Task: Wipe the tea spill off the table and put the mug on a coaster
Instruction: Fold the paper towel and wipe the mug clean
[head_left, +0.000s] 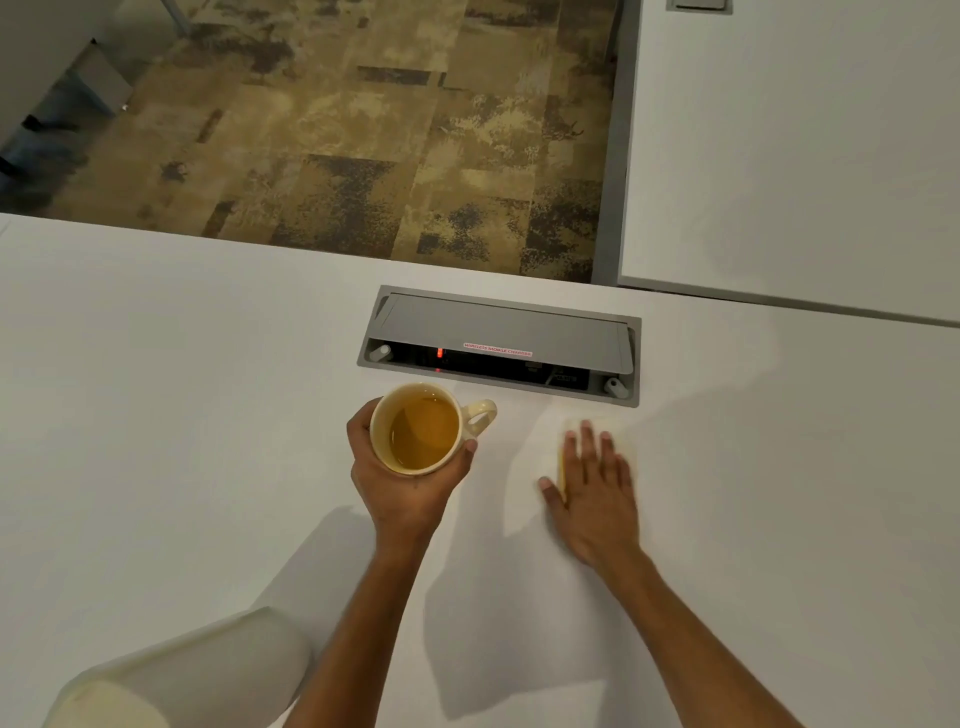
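Gripping a tea mug (423, 428) with left fingers (470, 446), right hand (592, 493) spread flat on pale cloth (621, 439), white table (182, 415), patterned carpet (363, 130) beyond.

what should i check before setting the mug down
1. Left hand grips mug: ok.
2. Mug upright, tea inside: ok.
3. Right hand flat on cloth, wiping: ok.
4. Spill fully gone: cannot tell, cloth and blur cover the spot.
5. Coaster in view: not ok, none visible on the table.
6. Power box close behind the mug, flap open: not ok, keep tea away.
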